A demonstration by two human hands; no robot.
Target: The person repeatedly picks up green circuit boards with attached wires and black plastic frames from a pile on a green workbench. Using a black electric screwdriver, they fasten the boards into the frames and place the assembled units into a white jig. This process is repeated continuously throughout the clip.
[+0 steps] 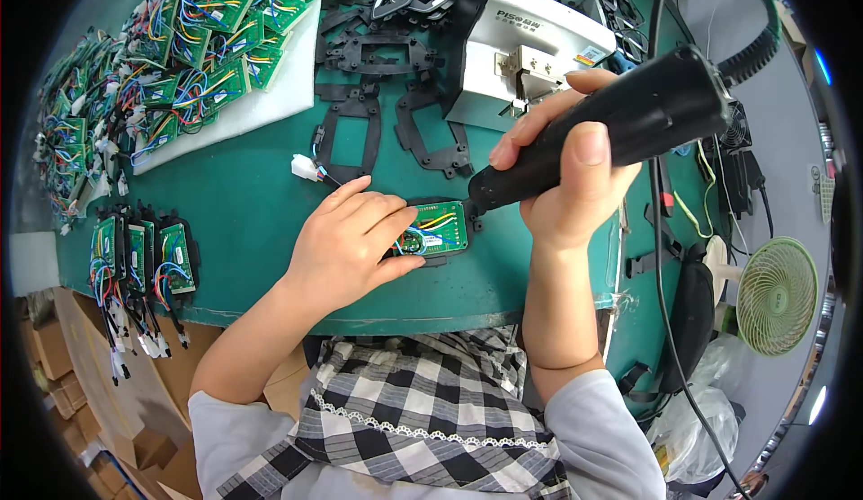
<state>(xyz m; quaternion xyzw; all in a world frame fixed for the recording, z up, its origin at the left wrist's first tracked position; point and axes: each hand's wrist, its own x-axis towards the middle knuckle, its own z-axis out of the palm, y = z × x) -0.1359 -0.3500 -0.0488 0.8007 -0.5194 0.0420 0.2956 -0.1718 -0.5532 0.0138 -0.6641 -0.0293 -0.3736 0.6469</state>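
Observation:
My right hand is wrapped around a black electric screwdriver, tilted so that its tip comes down at the right end of a green circuit board. Whether the tip touches a screw is too small to tell. The board sits in a black plastic frame on the table. Over the board's left part lies my left hand, fingers and thumb gripping its edges and hiding that end. A white connector on a short cable sticks out beyond my left fingers.
Wired circuit boards are heaped on white foam at far left. Several framed boards lie at the table's left edge. Black frames and a white machine stand beyond my hands. A cable hangs right, near a green fan.

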